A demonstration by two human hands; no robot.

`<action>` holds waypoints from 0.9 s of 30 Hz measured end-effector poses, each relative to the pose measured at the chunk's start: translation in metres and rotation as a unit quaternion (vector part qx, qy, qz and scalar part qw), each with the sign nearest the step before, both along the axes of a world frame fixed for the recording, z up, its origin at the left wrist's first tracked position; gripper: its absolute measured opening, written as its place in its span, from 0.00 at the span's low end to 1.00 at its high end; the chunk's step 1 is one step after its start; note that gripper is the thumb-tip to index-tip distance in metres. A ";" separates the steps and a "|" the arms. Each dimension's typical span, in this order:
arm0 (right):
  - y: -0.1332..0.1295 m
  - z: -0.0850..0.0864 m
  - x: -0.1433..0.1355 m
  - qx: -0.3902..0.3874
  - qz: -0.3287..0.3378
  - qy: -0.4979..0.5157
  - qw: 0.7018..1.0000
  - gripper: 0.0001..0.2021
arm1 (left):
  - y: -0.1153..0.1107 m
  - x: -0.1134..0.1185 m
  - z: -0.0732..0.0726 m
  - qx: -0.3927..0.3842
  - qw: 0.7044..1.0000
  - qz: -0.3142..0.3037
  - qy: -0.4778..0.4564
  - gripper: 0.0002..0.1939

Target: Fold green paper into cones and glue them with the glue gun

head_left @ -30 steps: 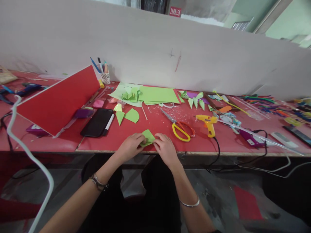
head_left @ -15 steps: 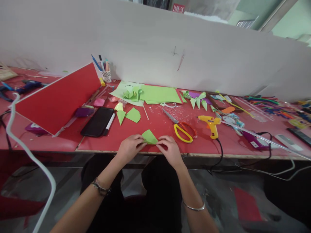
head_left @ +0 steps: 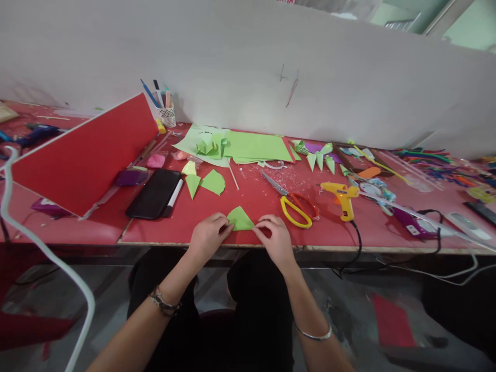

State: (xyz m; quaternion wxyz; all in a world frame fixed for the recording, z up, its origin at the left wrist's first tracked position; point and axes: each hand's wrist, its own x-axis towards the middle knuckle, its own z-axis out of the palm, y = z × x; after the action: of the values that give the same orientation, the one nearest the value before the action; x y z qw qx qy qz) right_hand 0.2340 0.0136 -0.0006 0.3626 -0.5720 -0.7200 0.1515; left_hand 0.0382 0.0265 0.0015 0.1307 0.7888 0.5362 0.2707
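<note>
A small piece of green paper (head_left: pixel 240 219), roughly fan-shaped, is held at the table's front edge between both hands. My left hand (head_left: pixel 209 235) pinches its left corner. At its right corner, my right hand (head_left: pixel 274 236) pinches with thumb and forefinger. Just beyond lie a green paper cone (head_left: pixel 192 185) and another flat green paper piece (head_left: pixel 213 182) with a rounded edge. Scissors (head_left: pixel 296 207) with yellow and orange handles rest to the right of my right hand, blades pointing away.
A yellow glue gun (head_left: pixel 343 199) with a black cord lies at the right. On the left are a black phone (head_left: pixel 153 195), a white marker (head_left: pixel 174 198) and a leaning red board (head_left: pixel 93 155). Green sheets (head_left: pixel 259 146) and several small paper cones (head_left: pixel 319 160) lie at the back.
The camera view has shifted slightly. Both hands keep their pinch on the green paper, which has barely moved between them.
</note>
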 end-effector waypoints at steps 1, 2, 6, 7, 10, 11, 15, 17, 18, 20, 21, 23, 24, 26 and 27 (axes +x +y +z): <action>0.000 0.000 -0.001 -0.001 -0.003 0.000 1.000 0.04 | 0.000 0.000 0.000 0.002 1.000 0.005 0.003 0.12; 0.000 0.001 -0.001 -0.001 -0.008 0.000 1.000 0.04 | 0.000 0.001 0.000 0.003 1.000 0.011 0.007 0.12; 0.000 0.002 -0.005 0.001 -0.031 -0.005 1.000 0.06 | 0.000 0.003 0.000 0.008 0.999 0.023 0.023 0.11; 0.000 0.001 -0.006 0.002 -0.037 -0.009 0.999 0.06 | 0.000 0.003 -0.001 0.007 0.999 0.026 0.026 0.11; 0.000 0.001 -0.007 0.006 -0.058 -0.028 0.998 0.06 | 0.000 0.004 -0.001 0.001 0.999 0.031 0.031 0.11; 0.000 0.000 -0.007 0.008 -0.064 -0.034 0.997 0.06 | -0.001 0.004 -0.001 0.001 0.999 0.032 0.032 0.11; 0.000 -0.001 -0.009 0.015 -0.077 -0.045 0.996 0.06 | -0.001 0.005 -0.002 0.002 0.999 0.031 0.026 0.11; -0.001 -0.002 -0.010 0.017 -0.091 -0.049 0.995 0.06 | -0.001 0.005 -0.002 0.000 0.999 0.027 0.018 0.11; -0.001 -0.002 -0.010 0.017 -0.099 -0.053 0.994 0.05 | -0.001 0.005 -0.002 -0.001 1.000 0.024 0.014 0.11; -0.001 -0.002 -0.011 0.020 -0.115 -0.061 0.991 0.04 | -0.001 0.004 -0.002 -0.006 1.000 0.020 0.004 0.11; -0.001 -0.002 -0.011 0.021 -0.120 -0.064 0.990 0.03 | -0.001 0.004 -0.002 -0.008 1.000 0.018 -0.001 0.11; -0.001 -0.002 -0.011 0.022 -0.124 -0.065 0.990 0.01 | -0.001 0.004 -0.002 -0.011 1.000 0.015 -0.009 0.11; -0.001 -0.002 -0.011 0.023 -0.123 -0.062 0.990 0.01 | -0.001 0.004 -0.002 -0.012 1.000 0.013 -0.013 0.12; -0.001 -0.003 -0.009 0.024 -0.117 -0.055 0.991 0.03 | -0.001 0.004 -0.002 -0.012 1.000 0.010 -0.020 0.12; -0.002 -0.003 -0.008 0.026 -0.114 -0.051 0.992 0.04 | -0.002 0.004 -0.002 -0.012 1.000 0.009 -0.024 0.12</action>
State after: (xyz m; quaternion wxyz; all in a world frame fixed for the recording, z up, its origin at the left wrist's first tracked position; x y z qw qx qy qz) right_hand 0.2256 0.0120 -0.0036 0.3554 -0.6473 -0.6716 0.0613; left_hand 0.0419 0.0249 -0.0004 0.1503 0.7759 0.5430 0.2839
